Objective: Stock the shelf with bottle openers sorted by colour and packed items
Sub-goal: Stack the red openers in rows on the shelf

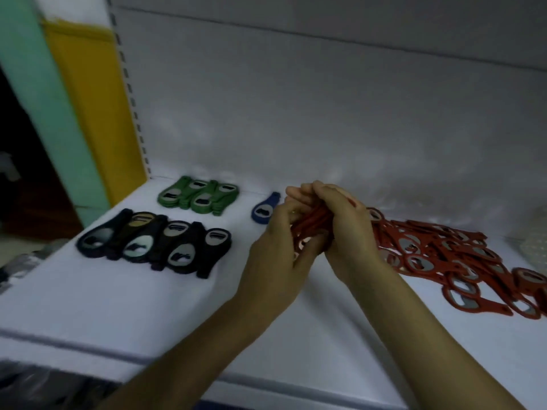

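Over the front of the white shelf the left hand and right hand meet, each grip curled tight round one bundle of red openers, flat with slim handles. To the left lies a row of black openers with oval metal-lined heads, and to the right a loose red pile. Farther back sit one blue opener and the green openers.

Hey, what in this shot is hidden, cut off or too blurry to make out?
Head view only:
- Red bundle: count hidden by left hand and right hand.
- Red pile: cut off by right edge.
- Blue opener: right side behind left hand.
- Pale item at right edge: blurred, unidentifiable.
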`<state>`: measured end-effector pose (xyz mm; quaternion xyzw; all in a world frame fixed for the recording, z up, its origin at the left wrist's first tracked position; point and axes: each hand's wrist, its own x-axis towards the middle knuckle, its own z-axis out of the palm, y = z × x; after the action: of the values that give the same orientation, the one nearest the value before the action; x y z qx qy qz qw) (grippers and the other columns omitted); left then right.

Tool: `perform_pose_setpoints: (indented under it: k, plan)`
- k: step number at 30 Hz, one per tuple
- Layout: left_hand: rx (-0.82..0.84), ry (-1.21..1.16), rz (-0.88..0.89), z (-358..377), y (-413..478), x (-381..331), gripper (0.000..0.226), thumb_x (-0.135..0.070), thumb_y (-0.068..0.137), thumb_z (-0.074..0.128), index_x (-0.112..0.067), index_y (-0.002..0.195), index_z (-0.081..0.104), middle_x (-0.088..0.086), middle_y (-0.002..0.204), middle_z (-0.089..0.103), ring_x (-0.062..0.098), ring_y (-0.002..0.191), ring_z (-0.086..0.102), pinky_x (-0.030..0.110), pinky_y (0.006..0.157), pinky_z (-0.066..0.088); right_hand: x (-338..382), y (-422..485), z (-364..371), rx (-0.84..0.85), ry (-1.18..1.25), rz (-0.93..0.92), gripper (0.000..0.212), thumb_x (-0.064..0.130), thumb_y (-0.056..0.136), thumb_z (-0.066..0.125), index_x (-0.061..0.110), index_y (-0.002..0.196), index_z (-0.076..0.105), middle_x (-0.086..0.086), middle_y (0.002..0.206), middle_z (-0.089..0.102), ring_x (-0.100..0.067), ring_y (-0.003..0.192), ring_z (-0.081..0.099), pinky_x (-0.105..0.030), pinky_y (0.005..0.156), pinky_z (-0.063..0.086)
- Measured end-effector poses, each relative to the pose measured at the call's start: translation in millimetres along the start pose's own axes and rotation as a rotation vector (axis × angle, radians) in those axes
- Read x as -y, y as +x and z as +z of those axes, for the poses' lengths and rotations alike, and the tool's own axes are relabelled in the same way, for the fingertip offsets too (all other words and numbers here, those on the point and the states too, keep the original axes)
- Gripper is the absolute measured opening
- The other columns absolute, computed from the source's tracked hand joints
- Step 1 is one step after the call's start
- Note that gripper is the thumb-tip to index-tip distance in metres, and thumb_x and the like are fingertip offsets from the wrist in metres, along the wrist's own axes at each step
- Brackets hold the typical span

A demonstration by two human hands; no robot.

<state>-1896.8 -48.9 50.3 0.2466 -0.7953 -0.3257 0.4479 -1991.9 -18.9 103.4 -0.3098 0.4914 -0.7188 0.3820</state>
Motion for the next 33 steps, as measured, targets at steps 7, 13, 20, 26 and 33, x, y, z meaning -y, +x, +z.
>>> perform_pose_setpoints:
  k: [7, 13, 20, 26, 33]
  plan:
    - [-0.061, 0.220, -0.143, -91.0, -67.2, 19.0, 0.043, -0.019, 0.096, 0.047, -0.032, 0.135, 0.034, -0.010, 0.125, 0.041, -0.002, 0.109, 0.043, 0.004, 0.087, 0.029, -51.6, -46.3, 94.8, 0.173, 0.420, 0.449, 0.021, 0.019, 0.092, 0.058, 0.003, 0.080, 0.063, -0.014, 0.085, 0.073, -0.020, 0.078, 0.070, -0.031, 0.078, 0.057]
    - [0.024, 0.977, 0.004, -184.6, -118.2, 17.5, 0.052, -0.033, 0.093, 0.041, -0.003, 0.136, 0.046, 0.016, 0.133, 0.053, 0.027, 0.114, 0.053, 0.034, 0.095, 0.047, -84.2, -64.2, 179.2, 0.300, 0.384, 0.676, 0.028, 0.028, 0.095, 0.054, 0.005, 0.080, 0.059, -0.012, 0.108, 0.068, -0.024, 0.104, 0.066, -0.030, 0.079, 0.053]
    - [0.170, 1.332, -0.295, -220.4, -125.7, 25.0, 0.066, -0.021, 0.091, 0.047, -0.009, 0.146, 0.013, 0.012, 0.139, 0.042, 0.027, 0.111, 0.053, 0.036, 0.080, 0.050, -115.4, -74.9, 231.9, 0.413, 0.256, 0.853, 0.026, 0.035, 0.099, 0.047, 0.013, 0.100, 0.061, -0.005, 0.116, 0.062, -0.021, 0.110, 0.057, -0.033, 0.096, 0.044]
    - [0.083, 1.087, -0.353, -244.5, -110.0, 37.3, 0.055, -0.032, 0.084, 0.061, -0.017, 0.133, 0.040, 0.006, 0.115, 0.060, 0.025, 0.096, 0.059, 0.031, 0.071, 0.043, -115.3, -66.5, 239.1, 0.398, 0.177, 0.732, 0.025, 0.026, 0.095, 0.055, 0.003, 0.101, 0.061, -0.012, 0.096, 0.063, -0.021, 0.081, 0.061, -0.033, 0.075, 0.052]
    - [0.163, 0.928, -0.552, -259.8, -90.4, 51.6, 0.051, -0.040, 0.073, 0.075, -0.021, 0.118, 0.058, 0.001, 0.104, 0.063, 0.021, 0.094, 0.059, 0.029, 0.075, 0.046, -110.6, -61.6, 189.8, 0.506, -0.737, 0.069, 0.018, 0.031, 0.089, 0.061, 0.015, 0.096, 0.064, 0.000, 0.091, 0.066, -0.020, 0.092, 0.063, -0.039, 0.083, 0.051]
